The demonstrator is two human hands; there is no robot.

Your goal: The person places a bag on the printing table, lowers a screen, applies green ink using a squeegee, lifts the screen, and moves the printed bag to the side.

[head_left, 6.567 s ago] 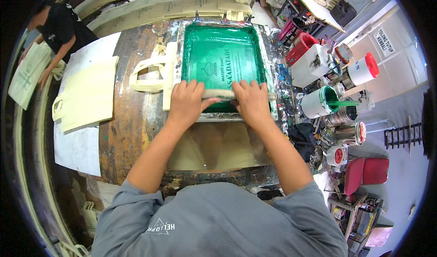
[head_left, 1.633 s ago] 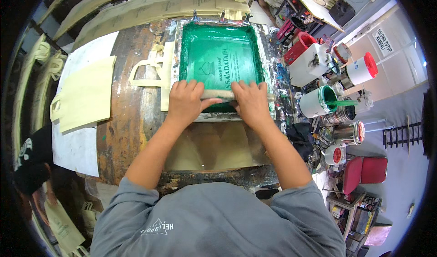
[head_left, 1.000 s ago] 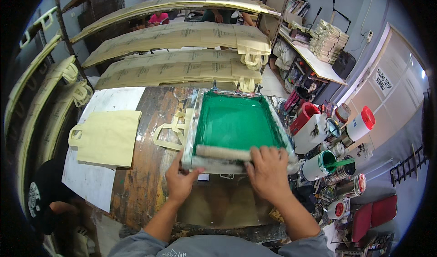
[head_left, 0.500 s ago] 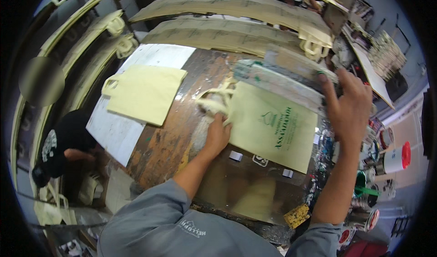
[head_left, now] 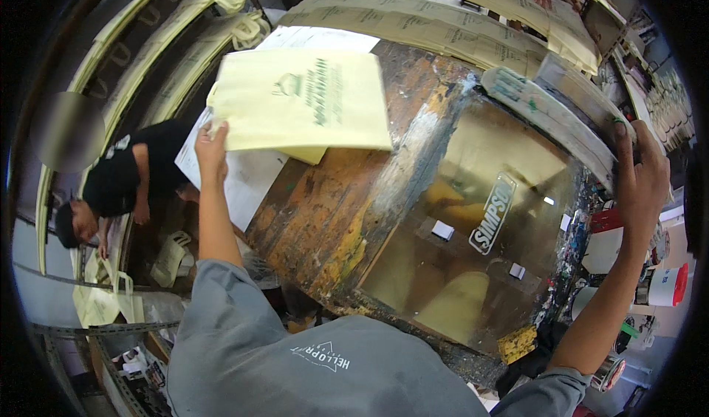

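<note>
My left hand (head_left: 213,147) is closed on the handle edge of a pale yellow tote bag (head_left: 251,92) with a green print. The bag hangs level over the left of the table, above another pale yellow bag (head_left: 309,155) that is mostly hidden under it. My right hand (head_left: 641,169) grips the near end of a screen-printing frame (head_left: 550,114), which is tilted up along the table's far right side. Between my hands lies a shiny brown printing board (head_left: 413,262) with a sticker and small white tabs on it.
White sheets (head_left: 247,188) lie under the bags. Racks of printed bags (head_left: 413,22) stand behind and at the left. A person in black (head_left: 140,169) bends at the left. Paint tubs (head_left: 665,285) line the right, and a yellow sponge-like block (head_left: 517,344) sits at the near edge.
My left hand has lifted the printed bag off the board and carried it left over the other bag. My right hand still holds the raised frame. The view has shifted.
</note>
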